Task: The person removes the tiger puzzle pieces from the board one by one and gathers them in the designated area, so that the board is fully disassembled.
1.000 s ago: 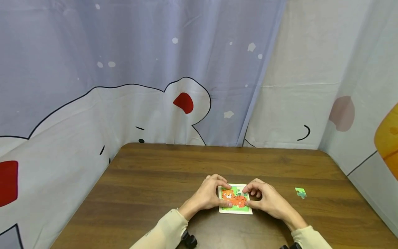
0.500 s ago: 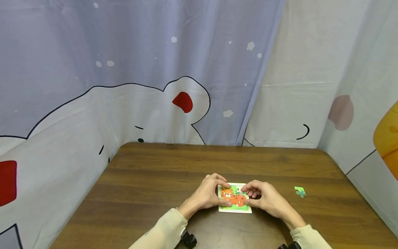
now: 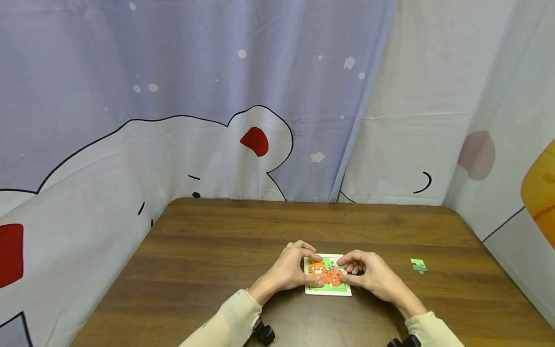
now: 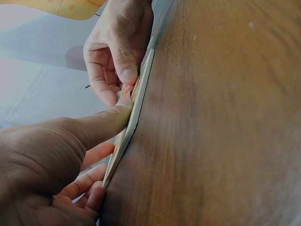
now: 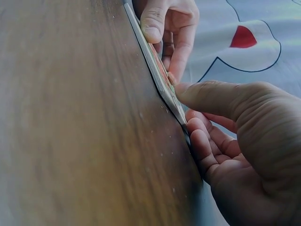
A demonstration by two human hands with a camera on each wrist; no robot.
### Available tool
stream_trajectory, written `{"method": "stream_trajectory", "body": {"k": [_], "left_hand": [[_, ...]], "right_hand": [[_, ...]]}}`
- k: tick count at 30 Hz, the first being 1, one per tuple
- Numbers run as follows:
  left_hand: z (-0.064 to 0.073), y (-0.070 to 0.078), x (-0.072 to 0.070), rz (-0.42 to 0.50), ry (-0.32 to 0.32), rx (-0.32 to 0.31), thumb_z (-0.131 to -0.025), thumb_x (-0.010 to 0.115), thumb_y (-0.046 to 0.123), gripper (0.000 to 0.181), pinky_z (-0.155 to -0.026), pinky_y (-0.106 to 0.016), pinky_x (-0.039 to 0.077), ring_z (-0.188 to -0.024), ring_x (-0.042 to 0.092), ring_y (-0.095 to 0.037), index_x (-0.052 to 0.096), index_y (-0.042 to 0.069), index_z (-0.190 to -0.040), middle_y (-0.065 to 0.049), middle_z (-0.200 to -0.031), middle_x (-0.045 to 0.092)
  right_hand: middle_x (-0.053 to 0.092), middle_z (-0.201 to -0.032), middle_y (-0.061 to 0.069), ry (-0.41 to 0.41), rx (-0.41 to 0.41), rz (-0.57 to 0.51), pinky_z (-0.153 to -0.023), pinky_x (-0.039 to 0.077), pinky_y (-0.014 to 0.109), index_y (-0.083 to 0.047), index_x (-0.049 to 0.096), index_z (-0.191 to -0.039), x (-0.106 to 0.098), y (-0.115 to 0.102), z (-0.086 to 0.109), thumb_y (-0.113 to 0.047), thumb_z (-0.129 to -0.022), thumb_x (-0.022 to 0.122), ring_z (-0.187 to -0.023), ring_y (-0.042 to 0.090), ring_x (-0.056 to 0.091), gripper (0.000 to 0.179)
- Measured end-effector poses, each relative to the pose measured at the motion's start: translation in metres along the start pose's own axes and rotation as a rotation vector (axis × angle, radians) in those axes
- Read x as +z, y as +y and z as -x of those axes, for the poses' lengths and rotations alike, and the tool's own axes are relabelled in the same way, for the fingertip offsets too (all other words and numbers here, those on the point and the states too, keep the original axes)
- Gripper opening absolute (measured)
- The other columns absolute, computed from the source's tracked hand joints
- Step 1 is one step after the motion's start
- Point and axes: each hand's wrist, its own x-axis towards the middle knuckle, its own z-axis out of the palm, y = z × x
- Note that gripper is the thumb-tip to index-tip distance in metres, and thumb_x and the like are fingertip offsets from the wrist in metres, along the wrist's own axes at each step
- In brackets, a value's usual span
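Note:
A small jigsaw puzzle (image 3: 328, 291) with a white border and an orange tiger on green lies flat on the table. My left hand (image 3: 289, 270) holds its left side, the thumb lying on the pieces and other fingers at the edge. At the right side, my right hand (image 3: 376, 277) pinches an orange puzzle piece (image 3: 336, 276) between thumb and forefinger. That piece (image 4: 126, 89) stands slightly proud of the board in the left wrist view. Part of the board's upper right shows pale, without the picture. Fingers partly hide the edges.
A loose green puzzle piece (image 3: 418, 266) lies on the brown wooden table (image 3: 225, 250), to the right of my right hand. A printed curtain (image 3: 208, 159) hangs behind the table and along its sides.
Both hands stay in nearly the same places on the puzzle. The head view has shifted very slightly; the loose green piece has not moved.

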Motion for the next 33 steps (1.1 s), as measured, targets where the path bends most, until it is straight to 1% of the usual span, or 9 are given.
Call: {"method": "stream_trajectory", "body": {"k": [7,16,22,25,33], "left_hand": [[-0.001,0.001,0.0,-0.009,0.002,0.003,-0.074,0.108,0.033,0.058,-0.115,-0.042,0.047,-0.13,0.059,-0.028,0.086,0.017,-0.125,-0.003,-0.137,0.072],[0.0,0.0,0.0,-0.021,-0.004,0.003,-0.075,0.107,0.034,0.058,-0.114,-0.042,0.047,-0.129,0.057,-0.026,0.086,0.018,-0.126,-0.002,-0.138,0.07],[0.001,0.0,0.001,-0.009,-0.007,-0.01,-0.075,0.107,0.035,0.058,-0.114,-0.042,0.047,-0.129,0.056,-0.024,0.085,0.019,-0.126,0.0,-0.139,0.069],[0.002,0.001,0.0,-0.005,-0.007,-0.015,-0.075,0.107,0.034,0.057,-0.115,-0.042,0.047,-0.13,0.056,-0.024,0.086,0.019,-0.125,0.0,-0.139,0.069],[0.001,0.001,0.0,-0.009,0.002,-0.014,-0.074,0.108,0.034,0.058,-0.116,-0.043,0.047,-0.132,0.057,-0.024,0.086,0.019,-0.125,0.0,-0.139,0.07]], "right_hand": [[0.072,-0.097,0.006,-0.005,-0.001,-0.041,-0.074,0.058,0.024,-0.002,0.077,-0.118,-0.001,0.001,0.0,-0.012,-0.095,0.09,-0.085,0.011,0.068,0.028],[0.073,-0.101,0.008,0.01,-0.008,-0.06,-0.078,0.058,0.024,-0.002,0.077,-0.122,-0.008,-0.001,0.002,-0.012,-0.098,0.087,-0.089,0.012,0.068,0.028],[0.072,-0.1,0.006,0.073,0.002,-0.051,-0.076,0.058,0.024,-0.003,0.077,-0.12,-0.016,-0.006,0.004,-0.014,-0.097,0.088,-0.088,0.012,0.067,0.028],[0.073,-0.099,0.005,0.111,0.01,-0.036,-0.076,0.058,0.024,-0.005,0.078,-0.12,-0.021,-0.008,0.005,-0.013,-0.096,0.09,-0.088,0.012,0.068,0.028],[0.072,-0.1,0.008,0.167,0.01,-0.046,-0.077,0.059,0.024,-0.005,0.078,-0.121,-0.037,-0.014,0.009,-0.011,-0.095,0.09,-0.09,0.013,0.068,0.029]]}}
